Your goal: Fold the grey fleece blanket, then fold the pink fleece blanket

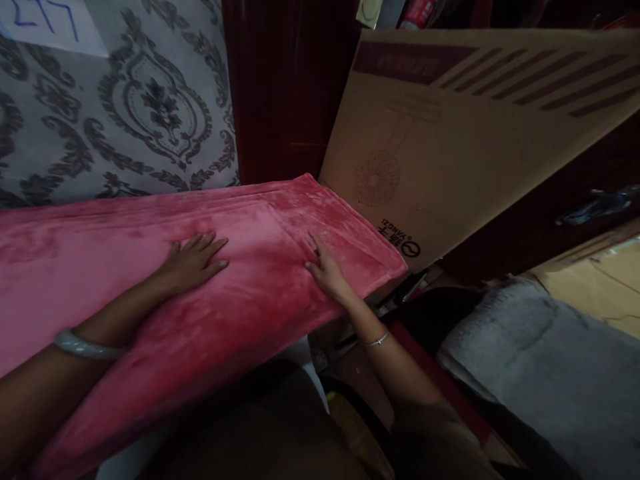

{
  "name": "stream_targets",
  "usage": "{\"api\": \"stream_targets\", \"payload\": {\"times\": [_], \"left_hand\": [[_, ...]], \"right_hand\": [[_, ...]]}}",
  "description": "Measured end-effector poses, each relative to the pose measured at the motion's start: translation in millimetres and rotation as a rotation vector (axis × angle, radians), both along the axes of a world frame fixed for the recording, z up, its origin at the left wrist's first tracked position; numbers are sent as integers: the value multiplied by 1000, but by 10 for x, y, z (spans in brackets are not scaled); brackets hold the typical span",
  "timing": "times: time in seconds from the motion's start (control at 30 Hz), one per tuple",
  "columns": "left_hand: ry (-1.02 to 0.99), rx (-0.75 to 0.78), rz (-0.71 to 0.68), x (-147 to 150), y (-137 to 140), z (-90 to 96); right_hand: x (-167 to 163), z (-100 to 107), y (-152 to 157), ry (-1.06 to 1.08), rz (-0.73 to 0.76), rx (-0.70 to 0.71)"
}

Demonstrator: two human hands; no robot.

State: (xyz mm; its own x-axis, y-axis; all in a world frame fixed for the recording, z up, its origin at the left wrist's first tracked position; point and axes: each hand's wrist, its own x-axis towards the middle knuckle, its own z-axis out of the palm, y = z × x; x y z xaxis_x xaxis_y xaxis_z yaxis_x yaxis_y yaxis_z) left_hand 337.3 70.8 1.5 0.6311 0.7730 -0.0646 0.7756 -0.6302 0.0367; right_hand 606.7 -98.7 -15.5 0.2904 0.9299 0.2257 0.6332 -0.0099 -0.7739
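Note:
A pink plush blanket (240, 300) lies spread over a flat surface in front of me, with creases near its far edge and its right corner. My left hand (193, 263) rests flat on the middle of it, fingers spread. Farther right, my right hand (326, 270) touches the blanket near its right end, thumb and forefinger apart and the other fingers partly hidden. Neither hand shows anything held. What lies under the blanket is hidden.
Patterned grey wallpaper (165, 107) and a dark red panel (280, 87) stand behind the blanket. A large cardboard box (460, 147) leans at the back right. A grey fluffy cover (545, 367) lies at the lower right. A paper with numbers (55, 27) hangs at the top left.

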Motion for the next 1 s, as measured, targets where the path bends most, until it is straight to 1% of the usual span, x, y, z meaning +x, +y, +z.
{"api": "stream_targets", "payload": {"times": [0.07,0.13,0.2,0.27,0.33,0.4,0.47,0.53,0.57,0.63,0.7,0.77,0.87,0.93,1.0], "left_hand": [[7,20,-6,-1,-8,1],[17,35,-14,-1,-17,15],[28,30,-15,1,-37,42],[25,24,-4,9,-89,81],[-2,35,-20,38,-179,133],[-31,47,-87,96,-275,204],[-36,43,-158,175,-317,294],[-33,54,-156,249,-256,388],[-33,72,-123,273,-186,426],[-36,102,-30,284,0,454],[-32,100,68,245,190,396],[-40,112,136,177,327,264],[-68,181,169,89,409,50],[-80,202,160,61,415,-31],[-91,201,151,50,411,-53]], "right_hand": [[19,-118,-24,13,-45,-79],[48,-211,-60,23,-46,-90],[84,-221,-95,3,-36,-102],[96,-133,-109,-59,-54,-159],[36,25,-73,-152,-75,-173],[-122,206,41,-253,-24,-97],[-351,367,241,-349,116,-11],[-584,480,505,-441,244,18],[-679,512,647,-481,270,10],[-793,520,911,-534,253,-46],[-810,452,1106,-547,196,-136],[-765,328,1210,-534,159,-206],[-689,146,1238,-520,145,-225],[-675,113,1240,-523,150,-226],[-705,189,1282,-542,153,-252]]}}
